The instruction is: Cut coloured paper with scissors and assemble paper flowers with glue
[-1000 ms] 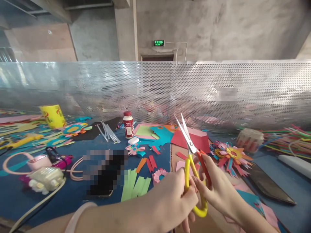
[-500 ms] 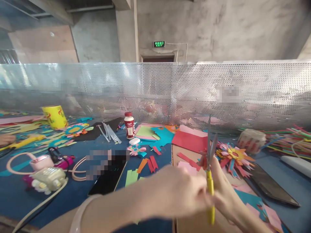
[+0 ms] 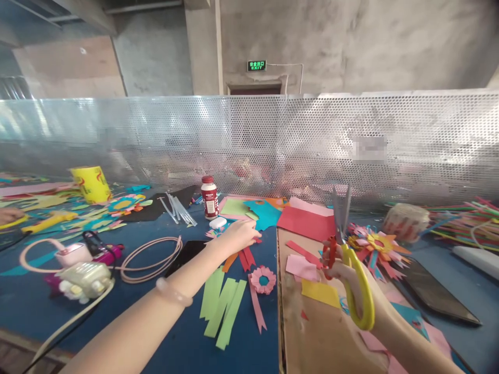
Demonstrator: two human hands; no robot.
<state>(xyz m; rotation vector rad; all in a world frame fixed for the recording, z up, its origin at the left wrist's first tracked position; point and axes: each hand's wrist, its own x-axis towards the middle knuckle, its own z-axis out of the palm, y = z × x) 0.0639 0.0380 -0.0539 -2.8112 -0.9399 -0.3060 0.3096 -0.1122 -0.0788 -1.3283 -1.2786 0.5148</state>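
My left hand point(image 3: 244, 234) reaches across the blue tabletop to a small red paper strip point(image 3: 258, 240), partly covered by it. Its fingers are bent together, and what they grip is hidden. In my right hand point(image 3: 341, 270) are scissors with yellow handles point(image 3: 364, 301), blades pointing up and slightly apart. A curled red piece point(image 3: 331, 257), perhaps paper, is at the same hand's fingers. Forked red strips point(image 3: 246, 258) lie below my left hand. A pink paper rosette with a blue centre point(image 3: 265, 279) and light green strips point(image 3: 225, 309) lie closer to me.
A red-capped bottle point(image 3: 209, 198) stands at the back before a perforated metal screen point(image 3: 253, 135). Phones, a coiled cable point(image 3: 152, 259) and a power adapter point(image 3: 83, 280) lie around. Cardboard point(image 3: 312, 337) lies under my right hand. Another person's hand point(image 3: 11, 214) shows far left.
My left hand has moved from beside the scissors leftward and away from me to the red strips. The scissors have turned in my right hand. The pink rosette and green strips have come into view.
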